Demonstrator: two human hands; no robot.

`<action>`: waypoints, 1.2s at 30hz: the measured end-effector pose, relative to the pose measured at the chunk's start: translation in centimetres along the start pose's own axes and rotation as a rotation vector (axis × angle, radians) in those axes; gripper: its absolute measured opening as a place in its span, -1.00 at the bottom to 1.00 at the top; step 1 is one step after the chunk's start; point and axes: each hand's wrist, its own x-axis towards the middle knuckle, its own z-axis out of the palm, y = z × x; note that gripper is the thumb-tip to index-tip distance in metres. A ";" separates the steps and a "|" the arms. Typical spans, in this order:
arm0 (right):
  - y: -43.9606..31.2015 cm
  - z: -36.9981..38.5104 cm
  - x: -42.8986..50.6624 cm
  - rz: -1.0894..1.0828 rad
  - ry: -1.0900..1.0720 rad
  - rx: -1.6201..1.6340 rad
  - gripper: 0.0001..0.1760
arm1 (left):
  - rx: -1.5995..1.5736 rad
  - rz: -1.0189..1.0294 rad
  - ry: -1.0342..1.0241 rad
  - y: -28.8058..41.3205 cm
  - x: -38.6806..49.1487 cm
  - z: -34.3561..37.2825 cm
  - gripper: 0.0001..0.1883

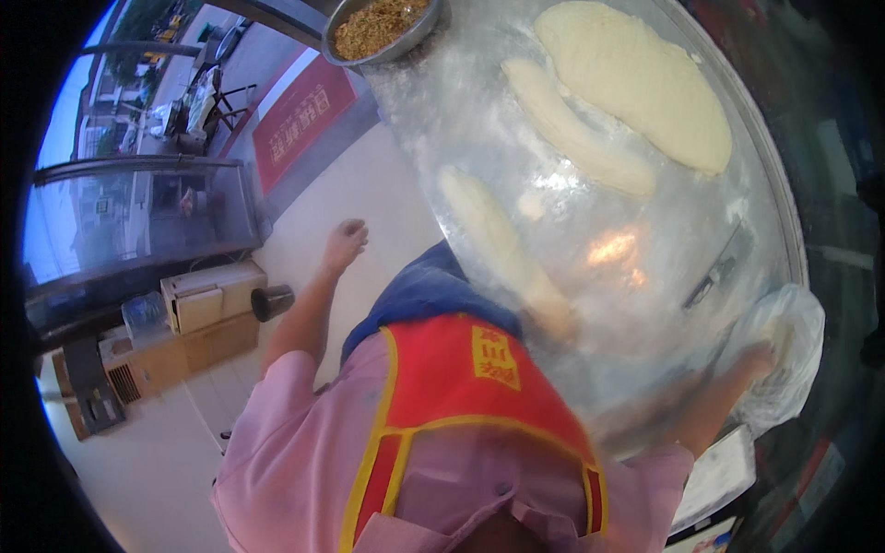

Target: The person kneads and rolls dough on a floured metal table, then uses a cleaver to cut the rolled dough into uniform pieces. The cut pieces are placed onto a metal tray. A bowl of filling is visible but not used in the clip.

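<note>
My left hand (348, 243) hangs beside the table, above the pale floor, its fingers loosely curled and no object visible in it. At the table's right edge, my right hand (760, 358) reaches into a clear plastic bag (802, 345) with pale contents. The bag's film blurs its fingers, so a grip cannot be made out. On the floured metal tabletop (664, 256), a long dough roll (494, 235) lies closest to my body. Beyond it are a small dough piece (532, 205), a second dough strip (574, 131) and a large flattened dough slab (636, 83).
A metal bowl of crumbly brown filling (377, 27) stands at the far left corner. Toward the right lies a dark flat tool (712, 280), possibly a scraper. A white box (719, 477) sits below the bag. Left of me are a glass door (138, 221) and a red mat (304, 121).
</note>
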 end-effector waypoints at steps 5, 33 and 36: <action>-3.5 -7.3 -5.7 0.114 0.091 -0.005 -0.53 | -0.003 0.032 -0.090 2.5 3.3 0.9 -0.55; -31.8 -17.6 -48.4 0.518 -0.351 1.021 -0.71 | 0.083 -0.078 -0.621 -4.1 28.9 -4.2 -0.62; -24.6 -16.9 -48.9 -0.006 -0.083 0.216 -0.84 | 0.049 -0.014 -0.683 -3.2 28.3 -3.6 -0.63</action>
